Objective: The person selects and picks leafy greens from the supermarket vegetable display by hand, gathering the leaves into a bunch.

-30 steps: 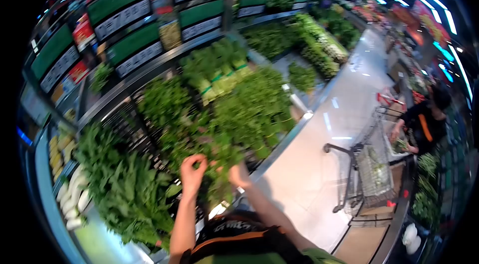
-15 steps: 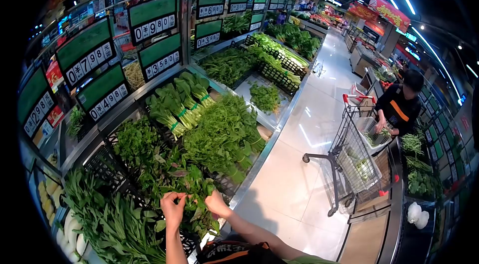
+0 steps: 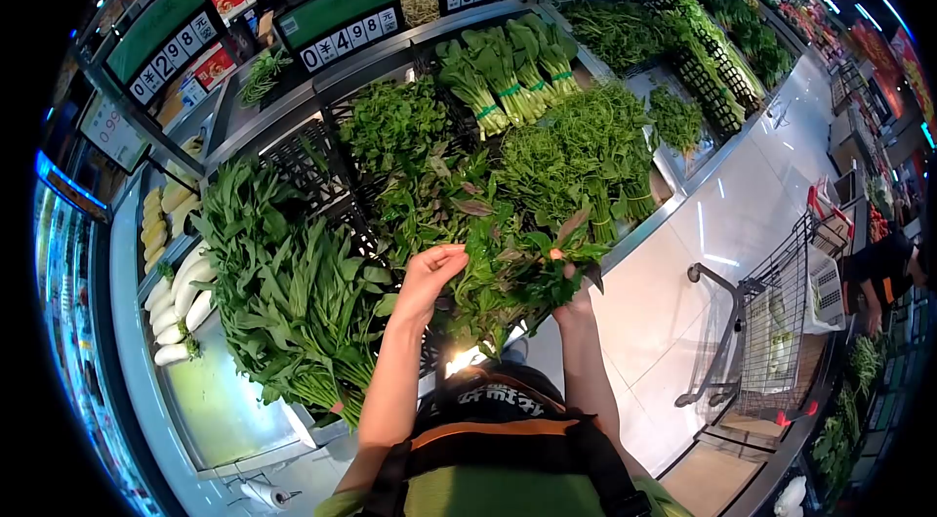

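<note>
Right hand (image 3: 576, 300) holds 1 leafy bunch (image 3: 503, 275); 1 cart (image 3: 771, 331).

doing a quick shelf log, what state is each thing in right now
left hand: thumb and fingertips pinched together
right hand: closed on leafy bunch
leafy bunch: held up, loose leaves spread
banded greens: tied, lying in a row
white radishes: unwrapped, piled
price sign: upright, digits showing
shopping cart: upright, loaded
</note>
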The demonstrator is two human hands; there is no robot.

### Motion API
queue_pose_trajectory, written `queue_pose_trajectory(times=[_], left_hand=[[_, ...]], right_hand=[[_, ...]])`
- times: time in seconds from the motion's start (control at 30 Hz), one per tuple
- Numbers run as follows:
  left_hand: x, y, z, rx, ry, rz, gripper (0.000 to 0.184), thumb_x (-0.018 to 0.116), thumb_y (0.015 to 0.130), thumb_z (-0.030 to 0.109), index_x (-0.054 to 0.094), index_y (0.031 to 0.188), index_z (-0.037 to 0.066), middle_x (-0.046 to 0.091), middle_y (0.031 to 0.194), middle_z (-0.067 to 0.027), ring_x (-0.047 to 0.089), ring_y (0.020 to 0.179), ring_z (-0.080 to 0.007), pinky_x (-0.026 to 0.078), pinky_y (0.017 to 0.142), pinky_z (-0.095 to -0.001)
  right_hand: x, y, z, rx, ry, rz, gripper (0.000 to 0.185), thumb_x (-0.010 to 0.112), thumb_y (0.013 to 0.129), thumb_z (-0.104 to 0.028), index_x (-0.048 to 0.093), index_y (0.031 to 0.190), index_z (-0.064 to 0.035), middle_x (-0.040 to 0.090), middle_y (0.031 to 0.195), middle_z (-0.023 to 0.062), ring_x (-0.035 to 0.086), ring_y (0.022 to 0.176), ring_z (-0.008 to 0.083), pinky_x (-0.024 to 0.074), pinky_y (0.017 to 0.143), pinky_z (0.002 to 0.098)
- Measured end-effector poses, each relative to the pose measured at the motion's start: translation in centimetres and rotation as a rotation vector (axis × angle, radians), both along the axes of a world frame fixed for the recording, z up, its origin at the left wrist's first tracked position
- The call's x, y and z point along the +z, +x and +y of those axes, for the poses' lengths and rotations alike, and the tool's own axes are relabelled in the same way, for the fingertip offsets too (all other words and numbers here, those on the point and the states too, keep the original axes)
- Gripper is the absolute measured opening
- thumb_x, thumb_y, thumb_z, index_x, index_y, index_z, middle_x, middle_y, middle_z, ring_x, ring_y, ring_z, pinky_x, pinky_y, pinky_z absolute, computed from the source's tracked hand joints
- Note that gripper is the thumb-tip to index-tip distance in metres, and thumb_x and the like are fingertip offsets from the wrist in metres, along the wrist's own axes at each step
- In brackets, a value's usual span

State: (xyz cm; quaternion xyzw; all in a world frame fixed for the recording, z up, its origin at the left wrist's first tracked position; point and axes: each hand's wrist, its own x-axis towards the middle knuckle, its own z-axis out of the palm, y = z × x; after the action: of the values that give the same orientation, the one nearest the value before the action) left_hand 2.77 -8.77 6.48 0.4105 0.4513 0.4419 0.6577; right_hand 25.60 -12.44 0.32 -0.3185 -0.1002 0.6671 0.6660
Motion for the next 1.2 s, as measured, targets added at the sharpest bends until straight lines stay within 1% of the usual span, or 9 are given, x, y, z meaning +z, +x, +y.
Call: queue_pose_trajectory(times=[0.17,0.3,0.4,0.57,0.63,0.7,0.8,0.97,1.2], left_hand=[[0.5,-1.5,1.7,0.162,0.033,0.252,0.021,0.064,0.083,0.009,0.063,0.102,0.001,0.064,0.085,-0.0007,0.057,0.077,-0.0067,0.044,0.074,-0.0210],[-2.5,-3.7,4.6,0.255,0.531,1.164,0.037,0.064,0.078,0.013,0.059,0.114,0.004,0.057,0.115,-0.0145,0.052,0.108,-0.0288,0.040,0.093,-0.0387],[-1.9,-0.8,4.5,0.191,0.774,1.278,0.036,0.064,0.078,0.015,0.059,0.112,0.004,0.053,0.121,-0.0148,0.046,0.114,-0.0339,0.037,0.096,-0.0422],[-3.8,5.3,5.5,-0.311,1.077,1.267,0.036,0.068,0.074,0.022,0.062,0.109,0.020,0.045,0.132,-0.0083,0.028,0.131,-0.0315,0.022,0.107,-0.0499],[-3.8,5.2,7.6,-0.467,1.029,1.590,0.030,0.067,0.073,0.017,0.064,0.102,0.021,0.044,0.133,-0.0073,0.022,0.134,-0.0312,0.018,0.109,-0.0509],[-6.6,2.6,11.0,-0.304,1.043,1.733,0.014,0.059,0.071,0.009,0.065,0.084,0.012,0.058,0.108,-0.0085,0.040,0.124,-0.0253,0.020,0.108,-0.0514],[-5.4,-3.4,12.4,-0.119,1.032,1.632,0.014,0.051,0.070,0.002,0.062,0.073,0.011,0.060,0.090,-0.0084,0.053,0.106,-0.0261,0.028,0.103,-0.0494],[-5.1,-8.5,10.9,-0.331,0.887,1.466,0.013,0.058,0.067,0.005,0.065,0.075,0.013,0.056,0.103,-0.0040,0.042,0.118,-0.0294,0.027,0.103,-0.0505],[-3.3,3.5,7.2,-0.209,1.024,1.395,0.036,0.068,0.068,0.030,0.063,0.103,0.020,0.047,0.123,-0.0106,0.025,0.129,-0.0363,0.019,0.104,-0.0589]], right_hand=[[1.5,1.1,-0.3,-0.157,-0.135,-0.048,0.028,0.069,0.076,-0.016,0.057,0.099,-0.0074,0.062,0.086,0.0052,0.059,0.079,0.0190,0.0496,0.073,0.0323],[0.1,3.7,-1.4,-0.177,-0.054,-0.060,0.031,0.070,0.076,-0.022,0.057,0.101,-0.0075,0.061,0.089,0.0062,0.059,0.084,0.0192,0.0486,0.076,0.0327],[-1.7,4.8,-2.5,-0.201,0.048,-0.041,0.049,0.075,0.071,-0.037,0.056,0.104,-0.0057,0.061,0.091,0.0058,0.058,0.086,0.0180,0.0485,0.075,0.0324],[-1.6,5.0,-3.4,-0.209,-0.055,-0.041,0.040,0.072,0.077,-0.029,0.055,0.105,-0.0067,0.060,0.090,0.0044,0.059,0.082,0.0171,0.0495,0.071,0.0315],[-1.4,5.2,-3.8,-0.255,-0.053,-0.029,0.029,0.068,0.080,-0.023,0.056,0.103,-0.0079,0.062,0.087,0.0058,0.060,0.079,0.0194,0.0513,0.070,0.0345],[-1.2,5.3,-4.3,-0.292,-0.068,-0.035,0.024,0.066,0.081,-0.018,0.057,0.102,-0.0087,0.063,0.085,0.0066,0.061,0.077,0.0205,0.0521,0.070,0.0360],[-1.4,6.1,-4.7,-0.296,-0.107,-0.016,0.025,0.068,0.079,-0.015,0.057,0.101,-0.0099,0.063,0.087,0.0050,0.061,0.079,0.0191,0.0516,0.070,0.0347],[-2.3,5.2,-3.9,-0.292,-0.113,0.063,0.034,0.071,0.076,-0.014,0.056,0.107,-0.0089,0.062,0.090,0.0027,0.060,0.081,0.0162,0.0508,0.071,0.0305],[-4.0,4.5,-2.6,-0.137,-0.058,0.104,0.039,0.075,0.073,-0.022,0.057,0.104,-0.0086,0.063,0.088,0.0034,0.061,0.079,0.0176,0.0523,0.068,0.0319]])
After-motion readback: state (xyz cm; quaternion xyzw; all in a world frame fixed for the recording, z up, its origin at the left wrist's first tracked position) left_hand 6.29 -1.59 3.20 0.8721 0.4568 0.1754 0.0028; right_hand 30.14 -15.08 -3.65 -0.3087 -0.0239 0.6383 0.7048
